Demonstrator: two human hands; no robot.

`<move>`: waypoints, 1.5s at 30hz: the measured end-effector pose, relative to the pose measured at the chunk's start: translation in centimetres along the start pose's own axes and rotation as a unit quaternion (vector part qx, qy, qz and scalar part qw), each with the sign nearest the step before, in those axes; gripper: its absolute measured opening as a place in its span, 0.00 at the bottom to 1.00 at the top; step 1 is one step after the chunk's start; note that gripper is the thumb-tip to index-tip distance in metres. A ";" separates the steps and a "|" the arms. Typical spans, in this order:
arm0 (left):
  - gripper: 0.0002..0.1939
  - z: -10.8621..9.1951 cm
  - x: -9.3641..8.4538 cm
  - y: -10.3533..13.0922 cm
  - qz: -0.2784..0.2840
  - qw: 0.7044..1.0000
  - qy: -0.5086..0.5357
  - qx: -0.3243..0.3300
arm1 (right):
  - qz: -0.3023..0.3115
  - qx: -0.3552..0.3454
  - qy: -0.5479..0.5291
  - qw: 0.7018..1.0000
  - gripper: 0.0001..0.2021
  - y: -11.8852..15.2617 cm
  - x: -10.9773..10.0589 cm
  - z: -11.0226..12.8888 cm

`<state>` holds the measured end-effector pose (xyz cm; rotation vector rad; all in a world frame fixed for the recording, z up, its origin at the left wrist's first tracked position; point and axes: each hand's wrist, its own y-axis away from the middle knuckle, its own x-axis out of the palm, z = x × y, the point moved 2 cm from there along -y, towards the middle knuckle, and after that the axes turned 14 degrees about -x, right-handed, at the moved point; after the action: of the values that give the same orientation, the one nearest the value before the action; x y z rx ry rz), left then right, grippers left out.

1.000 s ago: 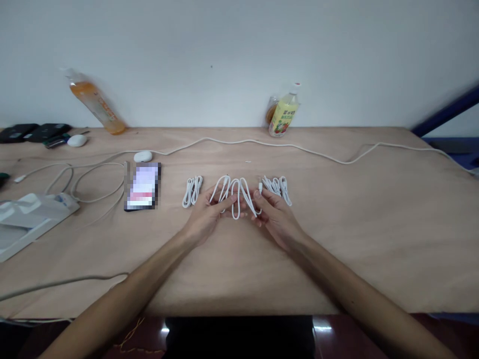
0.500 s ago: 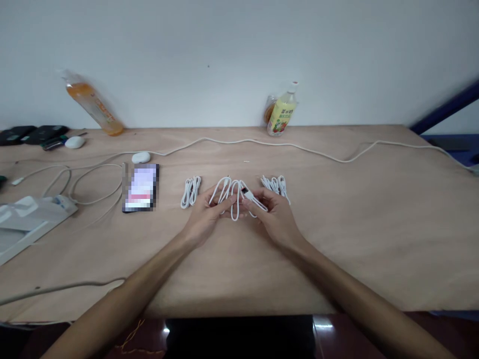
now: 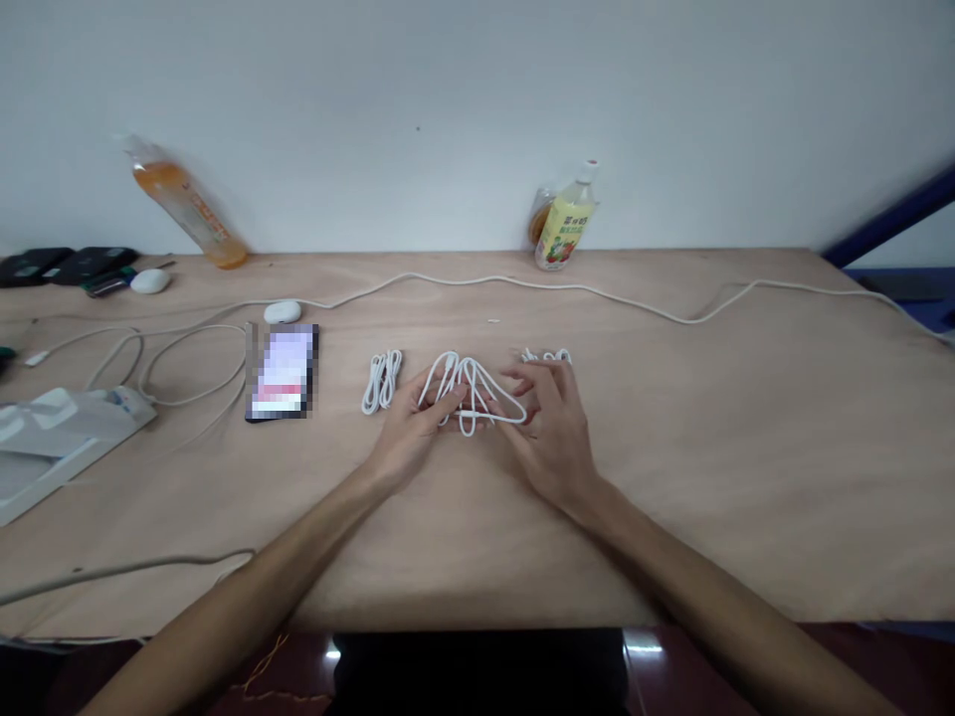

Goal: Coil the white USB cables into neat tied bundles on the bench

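My left hand (image 3: pixel 414 423) is closed on a white USB cable (image 3: pixel 467 423), its thumb pressing the gathered loops. The loops fan out in front of both palms, and one wide loop reaches across to the right. At that loop is my right hand (image 3: pixel 552 428), its fingers bent but apart and its thumb low beside the cable; I see nothing gripped in it. A folded white cable (image 3: pixel 381 382) lies on the table just left of my left hand. Behind my right fingers another white cable bundle (image 3: pixel 558 355) shows only in part.
A phone (image 3: pixel 284 373) and a white earbud case (image 3: pixel 283 312) lie to the left. A long white cord (image 3: pixel 477 283) crosses the wooden table (image 3: pixel 746 447). An orange drink bottle (image 3: pixel 190 219) and a yellow-labelled bottle (image 3: pixel 565 224) lean at the wall. A white tray (image 3: pixel 75 467) sits far left.
My right fingers have spread and lifted from the cable's plug end. A loop now extends wider to the right, and the plug no longer shows. My left hand keeps its hold.
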<state>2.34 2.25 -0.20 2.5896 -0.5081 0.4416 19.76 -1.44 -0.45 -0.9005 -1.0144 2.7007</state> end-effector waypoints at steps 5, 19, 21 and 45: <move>0.18 0.3 -0.4 -0.3 -0.019 1.000 -0.017 0.013 | 0.074 -0.108 0.048 0.990 0.09 -0.1 0.0 0.3; 0.10 -0.9 -0.7 -0.4 -0.050 0.997 0.044 -0.037 | 0.172 0.062 -0.237 0.954 0.11 -1.5 -0.5 -0.4; 0.10 -0.9 -0.7 -0.4 -0.056 0.997 0.051 -0.028 | 0.145 0.100 -0.280 0.943 0.12 -1.7 -0.5 -0.7; 0.21 -0.5 0.1 0.5 -0.005 0.999 0.033 0.018 | -0.005 0.317 -0.431 0.845 0.25 -0.2 1.6 -0.1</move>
<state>2.07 2.09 0.41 2.6011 -0.4687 0.5352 18.47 -0.74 -1.12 0.4813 -0.0852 3.0926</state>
